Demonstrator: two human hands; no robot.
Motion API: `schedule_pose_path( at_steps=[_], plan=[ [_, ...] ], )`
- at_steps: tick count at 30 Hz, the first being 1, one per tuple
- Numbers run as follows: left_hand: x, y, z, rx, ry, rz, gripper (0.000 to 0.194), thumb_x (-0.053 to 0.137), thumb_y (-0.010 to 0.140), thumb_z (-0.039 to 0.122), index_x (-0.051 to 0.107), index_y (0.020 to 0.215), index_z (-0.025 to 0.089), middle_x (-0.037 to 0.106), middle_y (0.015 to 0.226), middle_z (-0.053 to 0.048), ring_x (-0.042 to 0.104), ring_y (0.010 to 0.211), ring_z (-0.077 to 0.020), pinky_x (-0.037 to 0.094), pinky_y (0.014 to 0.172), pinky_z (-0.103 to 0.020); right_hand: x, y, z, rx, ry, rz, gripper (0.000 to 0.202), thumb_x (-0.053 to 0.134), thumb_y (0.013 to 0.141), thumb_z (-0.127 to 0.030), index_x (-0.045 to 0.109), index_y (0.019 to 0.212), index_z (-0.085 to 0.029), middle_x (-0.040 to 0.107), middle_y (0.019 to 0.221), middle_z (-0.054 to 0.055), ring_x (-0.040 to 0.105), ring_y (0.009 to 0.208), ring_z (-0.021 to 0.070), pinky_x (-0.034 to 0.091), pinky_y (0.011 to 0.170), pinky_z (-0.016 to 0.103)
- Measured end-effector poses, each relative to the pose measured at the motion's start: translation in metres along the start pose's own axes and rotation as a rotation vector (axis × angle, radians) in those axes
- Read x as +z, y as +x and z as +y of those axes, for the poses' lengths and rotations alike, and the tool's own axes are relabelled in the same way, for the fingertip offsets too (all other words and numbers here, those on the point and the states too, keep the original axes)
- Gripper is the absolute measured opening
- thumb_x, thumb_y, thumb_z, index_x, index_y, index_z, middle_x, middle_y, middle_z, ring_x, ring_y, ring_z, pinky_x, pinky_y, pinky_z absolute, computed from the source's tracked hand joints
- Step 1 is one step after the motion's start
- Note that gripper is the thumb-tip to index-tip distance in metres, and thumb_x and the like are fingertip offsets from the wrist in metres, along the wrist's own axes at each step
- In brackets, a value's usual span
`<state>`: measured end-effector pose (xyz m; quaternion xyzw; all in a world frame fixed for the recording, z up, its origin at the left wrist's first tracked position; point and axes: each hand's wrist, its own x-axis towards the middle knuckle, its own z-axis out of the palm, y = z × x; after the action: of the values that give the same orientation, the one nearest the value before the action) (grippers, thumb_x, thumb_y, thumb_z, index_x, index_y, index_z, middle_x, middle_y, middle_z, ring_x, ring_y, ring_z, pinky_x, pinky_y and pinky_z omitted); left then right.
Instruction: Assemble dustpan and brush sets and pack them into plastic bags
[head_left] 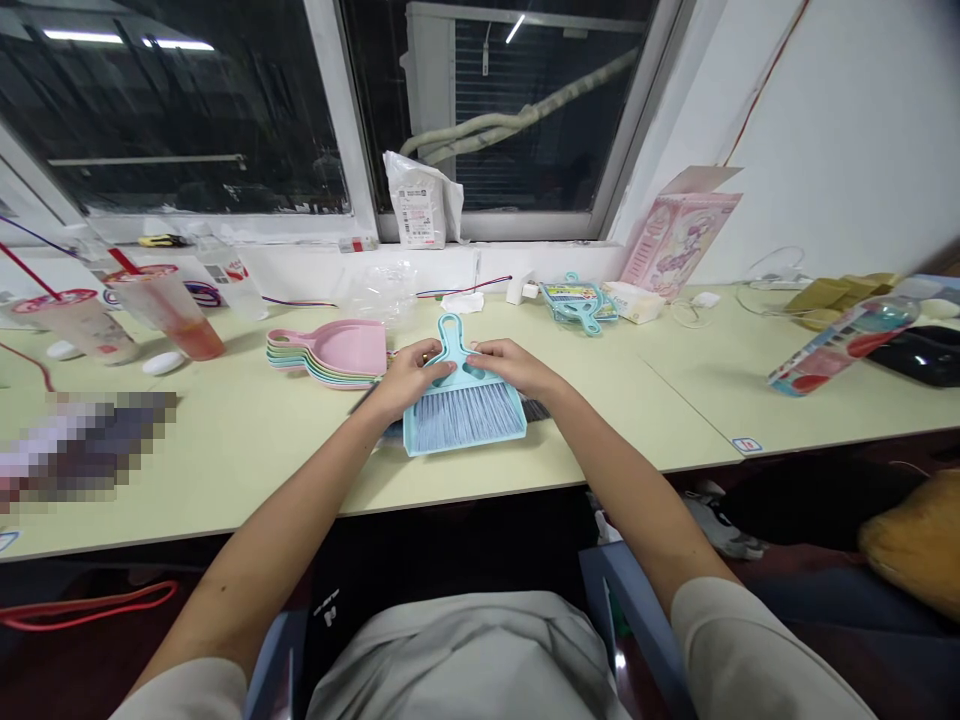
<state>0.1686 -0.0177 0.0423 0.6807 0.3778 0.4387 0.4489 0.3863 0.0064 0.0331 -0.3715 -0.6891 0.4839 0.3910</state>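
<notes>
In front of me a light blue dustpan is tilted up, with a matching small brush lying in it, grey bristles facing me. My left hand grips its left side near the handle, thumb on the front. My right hand closes on the right side in the same way. Dark bristles stick out behind the dustpan on the right; what they belong to is mostly hidden. Left of my hands lies a stack of dustpans, pink on top with green, yellow and blue below.
A packaged light blue brush set lies toward the window. Drink cups stand at the left, near a white oval object. On the right are a pink box and a leaning bottle. The table ends near my lap.
</notes>
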Motion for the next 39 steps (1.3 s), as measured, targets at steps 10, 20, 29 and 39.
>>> schedule_pose_path(
  at_steps=[10,20,29,39],
  plan=[
    [0.002,0.002,-0.006,-0.009,-0.044,0.008,0.028,0.081,0.075,0.04,0.066,0.085,0.019,0.062,0.084,0.001,0.057,0.076,-0.0157,0.041,0.067,-0.027,0.0,0.0,-0.002,-0.063,-0.026,-0.013,0.039,0.078,0.075,-0.053,0.061,0.067,-0.019,0.051,0.066,-0.003,0.046,0.067,0.0142,0.031,0.062,0.027],
    [-0.004,0.007,-0.012,-0.143,-0.192,0.093,0.05,0.085,0.073,0.037,0.068,0.116,0.019,0.072,0.105,-0.008,0.07,0.088,-0.0227,0.056,0.072,-0.033,-0.02,0.015,0.023,-0.038,0.081,0.33,0.041,0.079,0.077,-0.055,0.06,0.066,-0.02,0.05,0.061,-0.004,0.045,0.062,0.0132,0.032,0.059,0.027],
    [-0.025,0.015,-0.027,0.274,0.455,0.413,0.015,0.056,0.093,0.028,0.064,0.103,0.02,0.072,0.096,-0.009,0.07,0.091,-0.0251,0.057,0.085,-0.042,-0.077,0.037,0.053,0.105,0.48,0.828,0.017,0.071,0.088,-0.036,0.065,0.083,-0.021,0.066,0.074,-0.001,0.061,0.067,0.0153,0.053,0.066,0.029],
    [-0.096,0.043,-0.04,0.203,1.132,0.3,0.037,0.043,0.089,0.014,0.076,0.103,0.02,0.077,0.108,-0.011,0.066,0.111,-0.0307,0.051,0.099,-0.043,-0.082,0.035,0.064,0.19,0.575,0.886,0.011,0.069,0.087,-0.03,0.066,0.094,-0.022,0.069,0.077,-0.003,0.065,0.071,0.0149,0.057,0.063,0.027]
  ],
)
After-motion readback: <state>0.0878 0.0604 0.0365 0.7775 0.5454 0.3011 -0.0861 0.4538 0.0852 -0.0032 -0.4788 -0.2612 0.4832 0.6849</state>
